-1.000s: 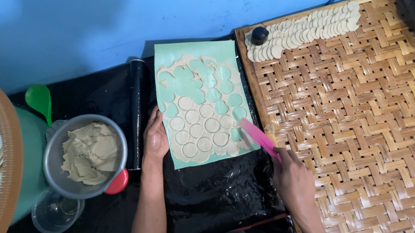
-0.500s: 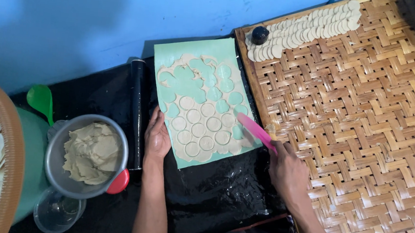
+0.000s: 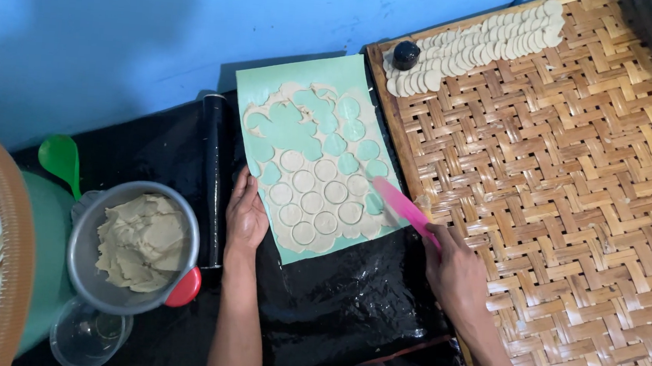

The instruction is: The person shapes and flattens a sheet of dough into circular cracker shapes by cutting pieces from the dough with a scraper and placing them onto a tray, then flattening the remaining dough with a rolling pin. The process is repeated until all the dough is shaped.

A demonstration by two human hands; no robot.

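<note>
While the left hand [image 3: 245,217] lies flat, fingers together, on the left edge of the green sheet [image 3: 314,79], the right hand [image 3: 453,272] grips a pink spatula [image 3: 404,210], its fingers wrapped round the handle and its blade tip at the sheet's right edge. On the sheet lies rolled dough [image 3: 317,205] cut into rounds: the upper part shows empty holes where rounds are already lifted out, and the lower part holds about a dozen rounds not yet taken. Right of it, the woven tray [image 3: 568,223] carries a band of finished discs [image 3: 481,48] along its top edge beside a small black cap [image 3: 406,55]; most of the tray is bare. Left of the sheet rests a black roller [image 3: 212,179], and farther left a metal bowl [image 3: 83,265] of spare dough, so I judge the work is in its early part.
</note>
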